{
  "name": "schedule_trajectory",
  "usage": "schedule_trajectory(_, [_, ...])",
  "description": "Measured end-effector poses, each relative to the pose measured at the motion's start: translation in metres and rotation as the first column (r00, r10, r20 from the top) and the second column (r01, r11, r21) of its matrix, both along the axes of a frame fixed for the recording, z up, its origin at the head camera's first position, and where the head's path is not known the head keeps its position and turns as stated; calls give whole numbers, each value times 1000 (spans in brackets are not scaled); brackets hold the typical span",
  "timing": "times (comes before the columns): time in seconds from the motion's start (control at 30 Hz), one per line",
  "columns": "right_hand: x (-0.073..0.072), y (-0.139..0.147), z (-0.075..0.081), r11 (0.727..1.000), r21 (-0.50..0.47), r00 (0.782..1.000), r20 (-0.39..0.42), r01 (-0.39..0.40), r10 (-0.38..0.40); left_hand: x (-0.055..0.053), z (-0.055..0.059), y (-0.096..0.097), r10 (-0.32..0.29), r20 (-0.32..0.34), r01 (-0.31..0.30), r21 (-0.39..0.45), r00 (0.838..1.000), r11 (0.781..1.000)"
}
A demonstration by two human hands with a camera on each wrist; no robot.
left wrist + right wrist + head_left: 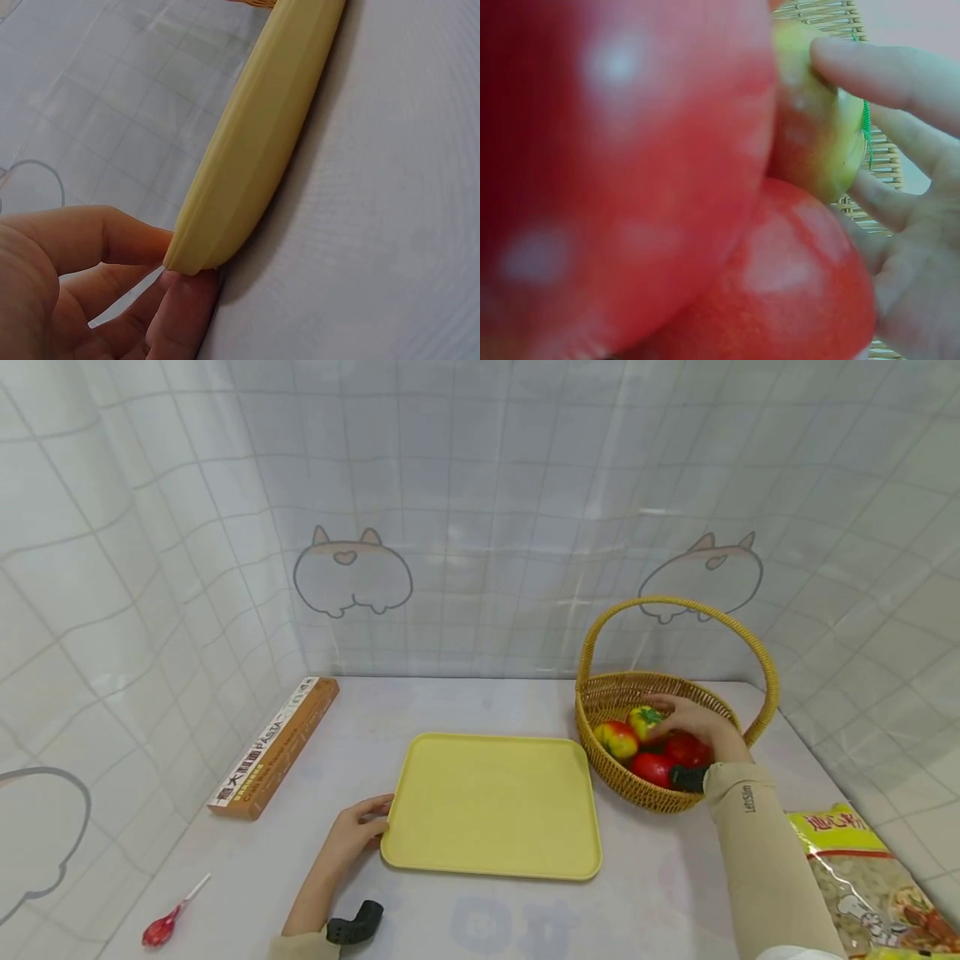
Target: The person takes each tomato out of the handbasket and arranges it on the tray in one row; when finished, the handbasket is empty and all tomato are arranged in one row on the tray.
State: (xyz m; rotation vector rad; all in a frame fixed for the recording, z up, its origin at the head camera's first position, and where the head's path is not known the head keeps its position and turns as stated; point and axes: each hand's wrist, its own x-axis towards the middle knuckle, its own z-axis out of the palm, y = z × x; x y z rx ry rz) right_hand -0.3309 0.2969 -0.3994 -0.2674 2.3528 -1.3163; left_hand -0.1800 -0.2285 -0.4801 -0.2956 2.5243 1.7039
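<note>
At the left edge of a yellow rectangular tray (491, 806), my left hand (356, 831) pinches the rim near its front corner. The left wrist view shows the tray (255, 142) side-on, thumb and fingers at its end. My right hand (693, 722) reaches into a wicker basket (637, 789) and grips a yellow-and-red fruit with green leaves (642, 720). In the right wrist view its thumb lies on this fruit (810, 120) and the other fingers curl behind it. Another yellow-red fruit (617, 740) and red fruits (652, 768) lie beside it, partly hidden by the hand.
The basket's tall handle (678, 602) arches over the fruit. A long pasta box (273, 747) lies at the left, with a red wrapped lollipop (161, 929) nearer the front. A plastic food bag (870, 885) lies at the right. Tiled-pattern sheeting surrounds the table.
</note>
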Motion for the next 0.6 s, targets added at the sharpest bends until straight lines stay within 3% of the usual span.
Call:
schedule_trajectory(0.2, [1,-1,-1,995,94,1000,-15,-18,19,0,-1,0,3,8,-2,-14,1000,1000])
schedule_trajectory(0.43, [1,-3,-1,992,121,999,-17,-46,48,1,-2,-1,-1,10,1,-8,1000,1000])
schedule_trajectory(0.6, [1,-1,-2,990,137,1000,-14,-26,28,1,-1,0,0,7,0,1,1000,1000])
